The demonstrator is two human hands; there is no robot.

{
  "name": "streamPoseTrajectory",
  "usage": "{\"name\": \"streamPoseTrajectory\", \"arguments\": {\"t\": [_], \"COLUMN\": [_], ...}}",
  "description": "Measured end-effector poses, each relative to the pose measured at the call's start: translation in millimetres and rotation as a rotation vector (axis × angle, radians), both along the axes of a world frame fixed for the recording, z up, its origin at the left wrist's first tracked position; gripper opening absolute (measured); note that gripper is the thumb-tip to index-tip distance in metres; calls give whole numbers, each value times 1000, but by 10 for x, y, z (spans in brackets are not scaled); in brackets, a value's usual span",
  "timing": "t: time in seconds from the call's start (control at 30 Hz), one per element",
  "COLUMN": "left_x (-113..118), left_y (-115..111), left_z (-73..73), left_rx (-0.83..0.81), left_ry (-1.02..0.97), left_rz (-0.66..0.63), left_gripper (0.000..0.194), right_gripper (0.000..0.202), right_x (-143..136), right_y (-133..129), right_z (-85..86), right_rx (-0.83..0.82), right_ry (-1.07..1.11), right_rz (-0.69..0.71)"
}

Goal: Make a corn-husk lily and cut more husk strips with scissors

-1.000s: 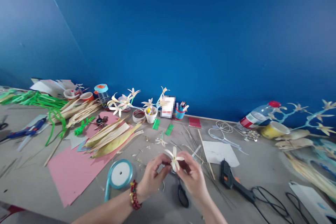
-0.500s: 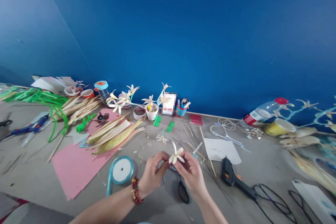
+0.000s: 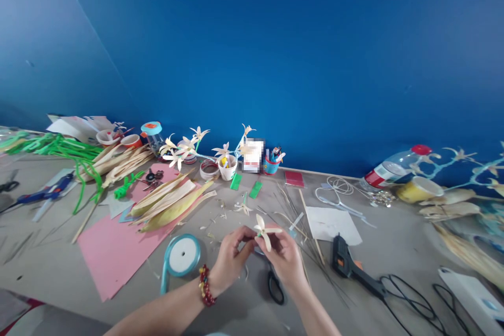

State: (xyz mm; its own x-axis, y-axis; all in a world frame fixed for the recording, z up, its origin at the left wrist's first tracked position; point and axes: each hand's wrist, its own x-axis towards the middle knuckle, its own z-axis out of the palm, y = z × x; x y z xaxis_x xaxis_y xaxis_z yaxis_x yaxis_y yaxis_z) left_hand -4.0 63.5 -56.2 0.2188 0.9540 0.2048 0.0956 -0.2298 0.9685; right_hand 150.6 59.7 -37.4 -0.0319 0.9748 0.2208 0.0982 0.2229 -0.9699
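Between my two hands is a cream-coloured handmade flower (image 3: 261, 227) with narrow petals spread out and a bit of green near its base. My left hand (image 3: 232, 254), with a beaded bracelet at the wrist, pinches at the flower's base. Thumb and fingers of my right hand (image 3: 286, 257) are closed on the flower from the other side. Below the hands lie scissors (image 3: 275, 287), partly hidden by my right hand. A roll of light blue ribbon (image 3: 183, 255) lies left of my left hand. Another small flower (image 3: 244, 207) rests on the table just beyond.
Pink paper (image 3: 114, 257) and dried husks (image 3: 173, 205) cover the left side. A black glue gun (image 3: 346, 262) with its cord lies at right, near white paper (image 3: 333, 226). Along the wall stand a cup of flowers (image 3: 227, 169), a pen holder (image 3: 271, 164) and a bottle (image 3: 389, 170).
The flower has turned between my fingers, so its petals now face another way and some green shows at its base. My hands have hardly shifted.
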Motion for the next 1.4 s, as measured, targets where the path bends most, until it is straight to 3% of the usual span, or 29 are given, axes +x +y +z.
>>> {"name": "streamPoseTrajectory", "arguments": {"t": [0.33, 0.5, 0.67, 0.8, 0.97, 1.1, 1.23, 1.4], "left_x": [-4, -6, -73, -146, -137, -112, -124, -117], "left_y": [-8, -10, -7, -45, -80, -79, -73, -93], "left_z": [-18, 8, 37, 109, 265, 321, 251, 203], "left_rx": [1, 92, 217, 294, 297, 186, -24, -211], "left_ry": [-49, -80, -132, -163, -178, -296, -452, -601], "left_rz": [28, 51, -13, -92, -69, -55, -83, -172], "left_gripper": [18, 7, 16, 23, 16, 8, 13, 15], "right_gripper": [16, 8, 11, 16, 15, 15, 10, 24], "right_x": [-43, -35, -55, -66, -89, -79, 5, 96], "right_y": [-55, -84, -103, -137, -201, -237, -259, -213], "right_z": [180, 182, 233, 286, 327, 411, 524, 649], "right_rx": [167, 264, 302, 300, 282, 313, 358, 519], "right_ry": [-182, -233, -253, -273, -327, -394, -399, -359], "right_rz": [-11, -46, -46, -48, -42, -28, -3, -90]}}
